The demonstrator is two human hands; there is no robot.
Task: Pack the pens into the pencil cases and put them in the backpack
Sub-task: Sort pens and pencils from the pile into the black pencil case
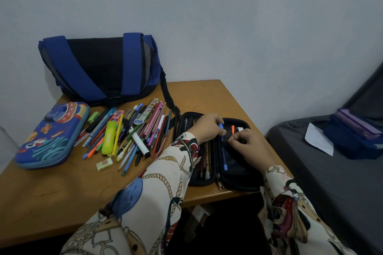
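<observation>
A black pencil case (234, 174) lies open at the table's right front corner, with several pencils in its left half. My left hand (207, 128) holds a blue pen (223, 149) upright over the case's middle. My right hand (250, 145) pinches the black inner flap or elastic of the case's right half, beside an orange pen tip (232, 129). A loose pile of pens, pencils and markers (132, 132) lies left of the case. A blue space-print pencil case (51, 136) sits shut at the far left. The blue and black bag (99, 68) stands at the back against the wall.
Small erasers (104, 164) lie near the pile on the wooden table (62, 192). The bag's black strap (169, 97) trails toward the black case. To the right, a dark bed (310, 172) carries a blue box (356, 136) and a white paper (319, 138).
</observation>
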